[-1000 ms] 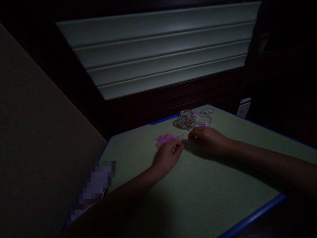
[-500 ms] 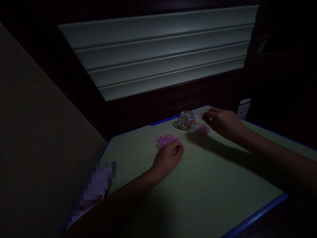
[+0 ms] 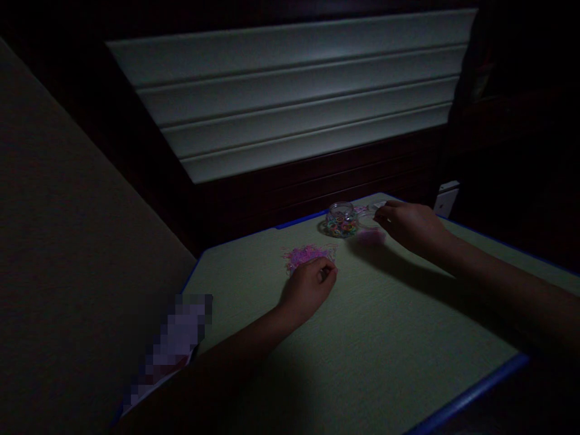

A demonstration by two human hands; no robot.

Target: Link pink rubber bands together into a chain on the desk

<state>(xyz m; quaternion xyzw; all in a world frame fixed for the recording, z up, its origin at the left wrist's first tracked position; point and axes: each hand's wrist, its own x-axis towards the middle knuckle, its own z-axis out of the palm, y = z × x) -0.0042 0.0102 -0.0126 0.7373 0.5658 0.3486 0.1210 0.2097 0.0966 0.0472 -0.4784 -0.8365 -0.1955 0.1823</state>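
My left hand point(image 3: 312, 284) rests on the table at the near edge of a loose pile of small pink and purple bands point(image 3: 304, 254). Its thumb and fingertips are pressed together; whatever they hold is too small to make out. My right hand point(image 3: 410, 223) is closed in a pinch at the rim of a clear container point(image 3: 370, 237) with pink contents. Whether it grips the rim or something small is unclear in the dim light. Just left of that container stands an open clear jar point(image 3: 342, 220) of multicoloured small bands.
The pale green table point(image 3: 362, 338) has a blue edge point(image 3: 475, 386). A blurred-out flat object point(image 3: 181, 332) lies at its left side. Behind stands a dark wooden frame with pale slatted panels point(image 3: 308, 96). A white box-like object point(image 3: 446, 199) is beyond the table's right corner.
My right hand has shifted slightly right and down, staying by the pink container's rim. My left hand keeps its place beside the pile.
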